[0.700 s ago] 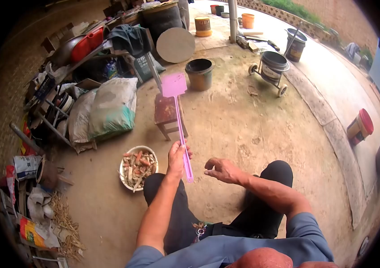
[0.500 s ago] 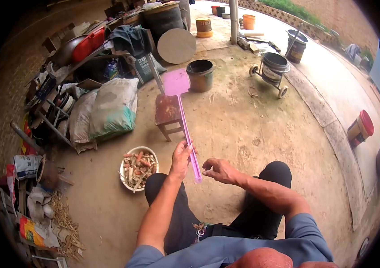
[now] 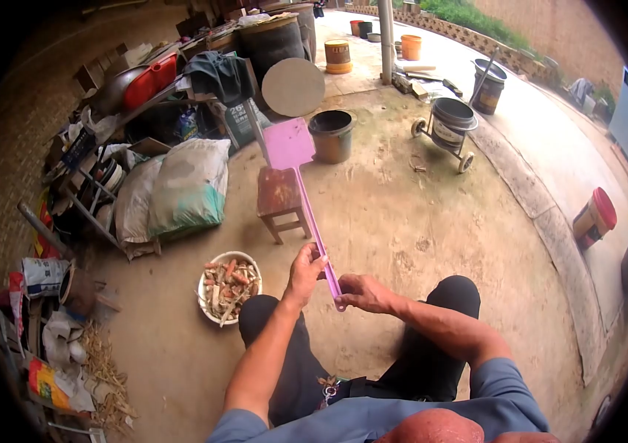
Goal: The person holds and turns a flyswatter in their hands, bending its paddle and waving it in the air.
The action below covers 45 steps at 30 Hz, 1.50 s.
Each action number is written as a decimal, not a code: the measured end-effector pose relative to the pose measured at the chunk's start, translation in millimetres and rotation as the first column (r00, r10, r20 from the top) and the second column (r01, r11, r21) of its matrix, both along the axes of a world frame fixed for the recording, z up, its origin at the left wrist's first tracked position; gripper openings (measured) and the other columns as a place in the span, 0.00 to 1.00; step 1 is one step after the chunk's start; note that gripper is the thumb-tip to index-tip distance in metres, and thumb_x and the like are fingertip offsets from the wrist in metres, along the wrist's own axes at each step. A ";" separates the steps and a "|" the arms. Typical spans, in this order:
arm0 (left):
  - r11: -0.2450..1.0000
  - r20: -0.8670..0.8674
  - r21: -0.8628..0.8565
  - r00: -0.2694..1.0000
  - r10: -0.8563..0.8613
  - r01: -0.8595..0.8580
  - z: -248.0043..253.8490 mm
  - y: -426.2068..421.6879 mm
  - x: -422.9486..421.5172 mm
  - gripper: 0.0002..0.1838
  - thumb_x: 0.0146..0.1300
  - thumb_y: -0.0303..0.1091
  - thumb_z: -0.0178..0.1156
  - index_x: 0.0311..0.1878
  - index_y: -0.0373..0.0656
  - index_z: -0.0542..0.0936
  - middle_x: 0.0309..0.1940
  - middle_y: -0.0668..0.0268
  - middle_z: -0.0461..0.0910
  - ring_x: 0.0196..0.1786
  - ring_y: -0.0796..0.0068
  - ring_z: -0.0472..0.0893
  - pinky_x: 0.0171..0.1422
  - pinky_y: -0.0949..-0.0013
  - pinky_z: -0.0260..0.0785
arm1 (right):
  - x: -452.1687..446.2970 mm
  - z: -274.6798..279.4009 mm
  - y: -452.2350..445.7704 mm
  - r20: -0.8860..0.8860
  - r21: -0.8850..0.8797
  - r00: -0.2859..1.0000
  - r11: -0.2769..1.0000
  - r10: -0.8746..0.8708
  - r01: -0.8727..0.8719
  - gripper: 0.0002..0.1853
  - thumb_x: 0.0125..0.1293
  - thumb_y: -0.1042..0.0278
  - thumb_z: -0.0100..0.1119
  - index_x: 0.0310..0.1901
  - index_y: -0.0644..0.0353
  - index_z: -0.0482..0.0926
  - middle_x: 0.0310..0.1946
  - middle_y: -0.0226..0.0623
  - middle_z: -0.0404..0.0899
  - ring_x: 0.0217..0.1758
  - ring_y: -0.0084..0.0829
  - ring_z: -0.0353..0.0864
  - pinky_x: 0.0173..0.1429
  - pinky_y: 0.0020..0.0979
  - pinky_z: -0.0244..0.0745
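A pink fly swatter [image 3: 312, 215] points away from me, its flat square head up and to the left. My left hand [image 3: 304, 275] is closed around the lower handle. At the handle's end, the fingers of my right hand [image 3: 364, 293] pinch the plastic near the hanging hole. Beyond the hands stands a small wooden stool [image 3: 279, 193], partly overlapped in view by the swatter. Left of my knee, a white bowl [image 3: 202, 296] holds orange and pale dry pieces that I cannot identify for certain.
Full sacks [image 3: 187, 184] lean by a cluttered heap on the left. A dark bucket [image 3: 332, 140] stands past the stool. Farther right are a wheeled cart with a bucket [image 3: 453, 125] and a red-lidded pail [image 3: 596, 216]. Dry stalks [image 3: 109, 369] lie at lower left.
My right hand has moved left and taken hold of the handle's end. The fly swatter has shifted slightly down and right with my left hand still gripping it.
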State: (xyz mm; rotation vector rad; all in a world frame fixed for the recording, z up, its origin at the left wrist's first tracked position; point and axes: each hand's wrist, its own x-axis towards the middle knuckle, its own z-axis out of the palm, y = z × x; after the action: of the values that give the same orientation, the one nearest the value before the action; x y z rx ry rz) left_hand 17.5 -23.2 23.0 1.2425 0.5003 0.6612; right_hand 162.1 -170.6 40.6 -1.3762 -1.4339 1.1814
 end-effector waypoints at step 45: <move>0.993 -0.043 0.116 0.999 0.030 -0.025 2.8 3.0 -5.6 0.13 0.72 0.37 0.59 0.53 0.41 0.72 0.38 0.69 0.77 0.37 0.79 0.80 0.36 0.76 0.73 | 5.5 -14.1 3.2 0.053 0.063 0.946 0.947 -0.320 0.316 0.13 0.72 0.61 0.58 0.44 0.64 0.74 0.27 0.36 0.71 0.32 0.26 0.70 0.37 0.34 0.69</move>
State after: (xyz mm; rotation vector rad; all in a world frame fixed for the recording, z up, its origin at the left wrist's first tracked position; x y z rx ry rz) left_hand 11.9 -20.2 25.8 1.3632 0.5229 0.6951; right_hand 167.5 -167.4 26.4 -1.5505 -1.2178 0.8920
